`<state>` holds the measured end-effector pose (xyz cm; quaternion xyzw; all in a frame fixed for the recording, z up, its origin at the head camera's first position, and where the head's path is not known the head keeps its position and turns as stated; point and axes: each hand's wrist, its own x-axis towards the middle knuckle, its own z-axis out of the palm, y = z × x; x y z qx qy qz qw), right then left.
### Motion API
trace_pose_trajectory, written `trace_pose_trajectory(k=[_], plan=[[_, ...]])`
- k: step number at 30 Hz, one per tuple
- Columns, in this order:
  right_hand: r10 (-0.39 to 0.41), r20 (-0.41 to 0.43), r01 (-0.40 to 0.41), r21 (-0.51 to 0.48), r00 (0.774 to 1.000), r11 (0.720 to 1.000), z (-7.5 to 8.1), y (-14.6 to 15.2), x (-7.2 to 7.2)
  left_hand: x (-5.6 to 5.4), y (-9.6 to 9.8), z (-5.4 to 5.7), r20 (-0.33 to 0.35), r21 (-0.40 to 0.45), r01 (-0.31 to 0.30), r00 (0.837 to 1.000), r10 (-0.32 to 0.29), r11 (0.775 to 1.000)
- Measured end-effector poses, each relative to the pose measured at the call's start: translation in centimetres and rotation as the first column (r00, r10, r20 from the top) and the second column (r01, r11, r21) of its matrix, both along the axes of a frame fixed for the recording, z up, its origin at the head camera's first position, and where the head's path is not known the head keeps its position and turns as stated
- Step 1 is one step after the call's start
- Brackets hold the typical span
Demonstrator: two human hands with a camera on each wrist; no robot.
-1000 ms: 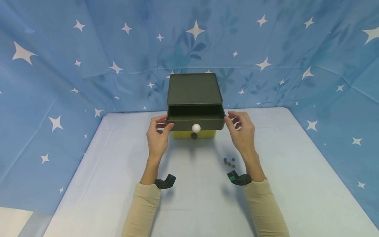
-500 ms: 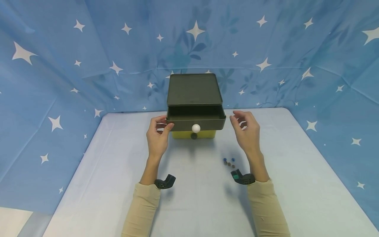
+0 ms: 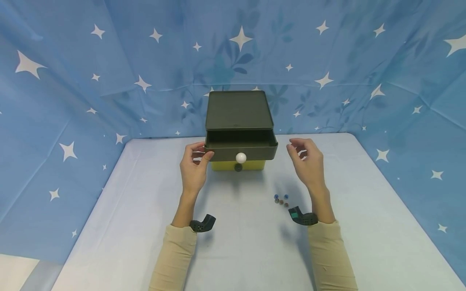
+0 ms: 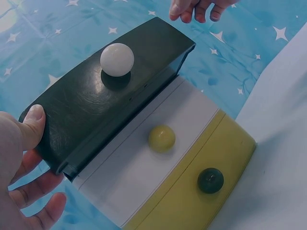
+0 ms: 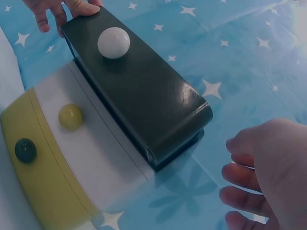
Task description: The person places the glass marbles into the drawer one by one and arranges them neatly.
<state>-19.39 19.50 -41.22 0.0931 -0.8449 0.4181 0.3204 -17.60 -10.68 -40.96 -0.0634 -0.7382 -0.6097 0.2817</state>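
Observation:
A small chest of drawers (image 3: pixel 239 109) has a dark green top, a white middle drawer (image 4: pixel 112 184) and a yellow bottom drawer (image 4: pixel 237 153). Its dark green top drawer (image 3: pixel 256 154), with a white knob (image 3: pixel 241 157), stands pulled out. No contents show in the visible part of its inside. My left hand (image 3: pixel 193 171) holds that drawer's left front corner, thumb on the front face and fingers at the side. To the right of the drawer, my right hand (image 3: pixel 308 165) hovers apart from it, fingers loosely bent and holding nothing.
Several small blue and brownish bead-like pieces (image 3: pixel 281 202) lie on the white table (image 3: pixel 240 242), in front of the chest and to its right. A blue cloth (image 3: pixel 145 109) with white stars hangs behind the table.
My right hand has let go of the drawer's right front corner and moved away to the right. My left hand stays on the left corner, and the drawer has not visibly moved.

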Motion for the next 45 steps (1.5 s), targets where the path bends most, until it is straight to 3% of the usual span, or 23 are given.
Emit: trace_pose_trajectory(k=[12,18,29,36,45], plan=[[0.029,0.028,-0.029,0.018,0.999,0.999,-0.8,0.7,-0.4,0.1,0.0,0.1,-0.008,-0.007,0.002,1.000,-0.002,1.000],[0.052,0.091,-0.057,0.057,0.994,0.997,-1.2,0.9,-0.6,0.2,0.0,0.2,0.000,-0.016,-0.004,1.000,0.004,1.000],[0.123,0.236,-0.147,0.086,0.964,0.985,-2.5,1.5,-1.4,0.1,0.1,0.2,0.026,-0.005,-0.004,1.000,0.004,1.000],[0.129,0.322,-0.173,0.114,0.938,0.978,-2.8,1.7,-1.4,0.1,0.0,0.2,0.036,0.007,-0.001,0.999,0.000,1.000],[0.135,0.353,-0.194,0.138,0.926,0.971,-3.6,2.2,-0.9,0.3,0.0,0.3,0.006,0.005,0.005,1.000,-0.005,1.000]])
